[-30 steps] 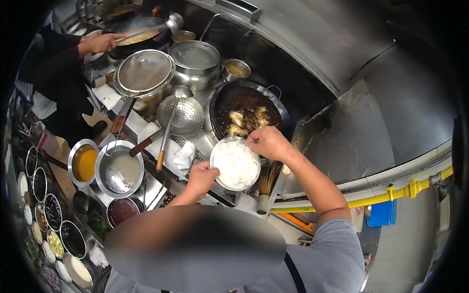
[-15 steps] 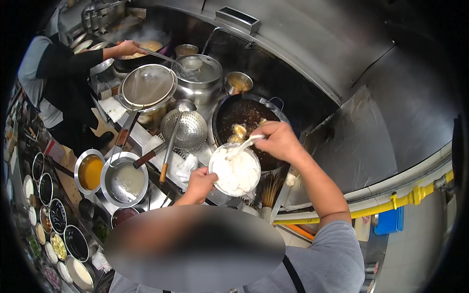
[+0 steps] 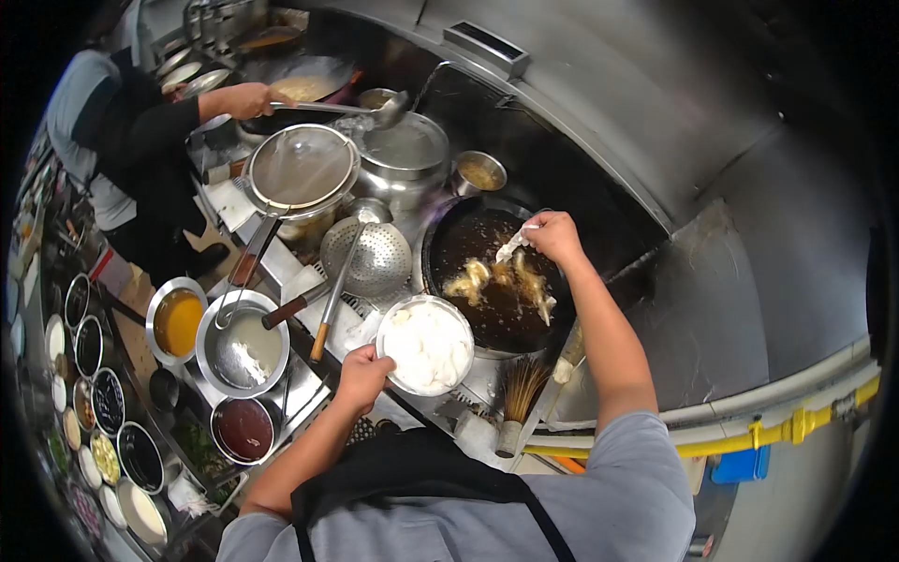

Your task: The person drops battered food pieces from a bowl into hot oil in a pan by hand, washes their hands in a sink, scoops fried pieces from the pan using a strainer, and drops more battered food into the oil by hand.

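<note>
R hand (image 3: pixel 557 239) pinches a pale strip (image 3: pixel 510 246) over oil (image 3: pixel 494 328) in the wok (image 3: pixel 498 353), L hand (image 3: pixel 363 377) grips the bowl (image 3: pixel 427 392) nr it, & a drop from too high could splash R hand w/ hot oil.

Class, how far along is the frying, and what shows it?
Apparently partway. Done: several golden pieces are already in the wok, though whether they are cooked through can't be told. In hand: the right hand holds a pale piece over the oil; the left hand grips the bowl. Left: many white pieces in that bowl.
</note>
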{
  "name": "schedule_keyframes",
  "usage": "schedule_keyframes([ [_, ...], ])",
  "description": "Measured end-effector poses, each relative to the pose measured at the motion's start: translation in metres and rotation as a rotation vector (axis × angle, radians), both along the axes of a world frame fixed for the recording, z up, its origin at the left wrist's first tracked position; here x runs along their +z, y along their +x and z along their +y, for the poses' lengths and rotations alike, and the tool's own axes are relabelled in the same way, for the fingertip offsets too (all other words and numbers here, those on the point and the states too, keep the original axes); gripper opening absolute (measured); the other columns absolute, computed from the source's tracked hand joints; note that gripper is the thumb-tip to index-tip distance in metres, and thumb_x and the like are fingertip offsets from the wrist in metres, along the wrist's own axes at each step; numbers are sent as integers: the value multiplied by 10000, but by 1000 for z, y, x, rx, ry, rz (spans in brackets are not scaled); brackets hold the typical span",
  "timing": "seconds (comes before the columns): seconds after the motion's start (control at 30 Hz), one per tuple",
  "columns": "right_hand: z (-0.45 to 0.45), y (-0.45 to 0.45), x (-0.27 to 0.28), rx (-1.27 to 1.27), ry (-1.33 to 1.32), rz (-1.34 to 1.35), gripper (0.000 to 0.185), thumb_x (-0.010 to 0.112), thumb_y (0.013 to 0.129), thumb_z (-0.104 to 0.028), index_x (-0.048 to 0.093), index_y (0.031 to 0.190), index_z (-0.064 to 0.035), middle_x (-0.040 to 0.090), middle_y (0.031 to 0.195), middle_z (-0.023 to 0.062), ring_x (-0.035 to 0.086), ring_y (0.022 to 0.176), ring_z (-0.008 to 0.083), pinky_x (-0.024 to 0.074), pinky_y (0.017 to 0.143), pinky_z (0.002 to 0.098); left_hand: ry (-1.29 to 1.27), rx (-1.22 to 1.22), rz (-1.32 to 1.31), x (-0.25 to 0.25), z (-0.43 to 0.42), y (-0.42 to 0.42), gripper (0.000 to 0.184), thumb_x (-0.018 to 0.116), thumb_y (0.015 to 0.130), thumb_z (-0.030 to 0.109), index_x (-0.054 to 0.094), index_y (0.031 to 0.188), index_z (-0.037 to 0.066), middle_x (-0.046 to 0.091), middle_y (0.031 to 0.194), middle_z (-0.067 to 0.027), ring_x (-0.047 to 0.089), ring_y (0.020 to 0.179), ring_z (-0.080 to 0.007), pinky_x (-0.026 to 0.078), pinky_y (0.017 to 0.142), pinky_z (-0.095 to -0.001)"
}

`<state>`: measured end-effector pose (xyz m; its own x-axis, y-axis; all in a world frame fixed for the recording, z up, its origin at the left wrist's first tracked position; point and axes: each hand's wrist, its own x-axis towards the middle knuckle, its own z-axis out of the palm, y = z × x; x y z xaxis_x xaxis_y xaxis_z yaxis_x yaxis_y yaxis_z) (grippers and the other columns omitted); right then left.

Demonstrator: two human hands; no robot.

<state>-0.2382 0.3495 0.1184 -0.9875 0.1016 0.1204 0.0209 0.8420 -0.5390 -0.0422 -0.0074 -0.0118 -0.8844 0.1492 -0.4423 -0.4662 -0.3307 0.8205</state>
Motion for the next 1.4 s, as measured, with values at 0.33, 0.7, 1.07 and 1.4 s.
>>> schedule_keyframes([
  [0.33, -9, -128, -160, 43, -35, -16, 62, 632, 719, 12, 692, 703, 10, 632, 606, 68, 576, 506, 161, 457, 480, 303, -69, 152, 21, -7, -35, 28, 44, 582, 762, -8, 594, 725, 12, 589, 677, -4, 524, 546, -84, 446, 517, -245],
  [0.7, -145, 83, 37, 429, 110, 9, 159, 676, 812, -114, 721, 913, 0, 722, 831, 103, 682, 726, 164, 535, 679, 303, 17, -15, 24, 18, -15, 2, 127, 590, 777, 20, 656, 876, -24, 655, 767, -60, 597, 602, -106, 490, 537, -235],
  [1.07, -157, 149, 3, 823, 282, 169, 229, 657, 724, -109, 687, 939, -38, 655, 916, 96, 638, 863, 282, 518, 765, 370, 51, -212, 82, 15, 12, 10, 38, 606, 768, 36, 602, 732, 26, 608, 711, -29, 578, 606, -108, 498, 532, -263],
  [1.4, -139, 163, 41, 291, -592, -106, 227, 601, 820, 19, 678, 1032, -8, 677, 852, 34, 601, 686, 84, 500, 648, 237, 18, -222, 40, 29, 11, 12, 69, 606, 767, 38, 632, 823, 8, 640, 779, -49, 618, 656, -136, 541, 577, -285],
])
